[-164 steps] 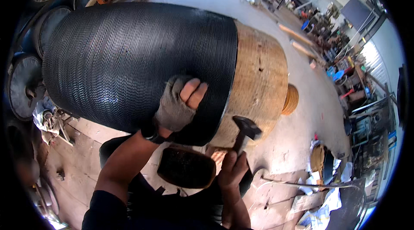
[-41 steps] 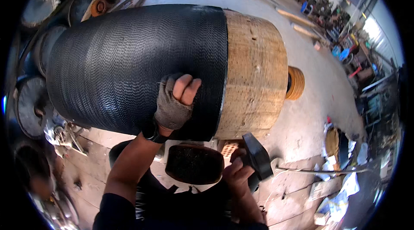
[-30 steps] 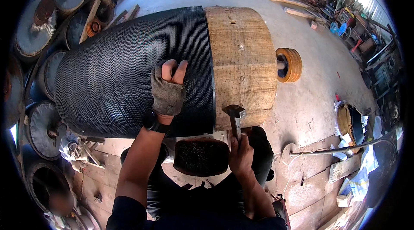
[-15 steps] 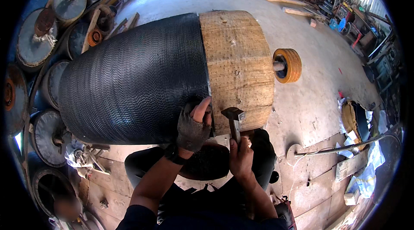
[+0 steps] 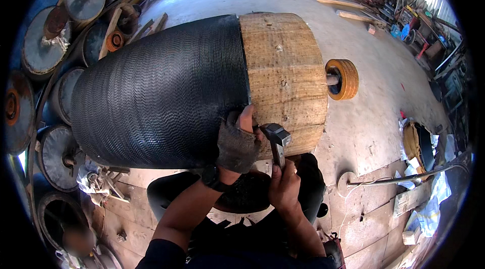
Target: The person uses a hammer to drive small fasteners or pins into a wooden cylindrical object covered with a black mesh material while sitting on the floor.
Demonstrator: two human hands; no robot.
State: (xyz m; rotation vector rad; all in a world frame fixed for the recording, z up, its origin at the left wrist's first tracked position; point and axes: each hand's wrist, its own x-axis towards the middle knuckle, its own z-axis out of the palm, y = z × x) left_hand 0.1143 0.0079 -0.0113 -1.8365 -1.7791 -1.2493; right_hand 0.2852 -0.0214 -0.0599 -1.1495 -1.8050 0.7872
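A large drum lies on its side in front of me. Most of it is wrapped in a black ridged covering (image 5: 161, 92), while its right end shows a tan, fabric-textured surface (image 5: 283, 77). My left hand (image 5: 238, 144), in a dark fingerless glove, rests at the lower part of the seam between the two. Its fingers are curled together, and whatever they pinch is hidden. In my bare right hand (image 5: 285, 185) is a hammer (image 5: 278, 150), gripped by the handle. The hammer's dark metal head is raised just beside my left fingertips, over the tan surface.
A yellow-orange grooved wheel (image 5: 346, 79) sits on the shaft at the drum's right. Several grey-ended rollers (image 5: 60, 158) are stacked along the left. Planks (image 5: 341, 3) and machinery stand far right. Nearer right lie a metal rod (image 5: 404, 177) on a round base and plastic sheeting (image 5: 429, 208).
My left hand has shifted slightly right along the seam, closer to the hammer head. The hammer has tilted a little in my right hand. The whole view has moved slightly.
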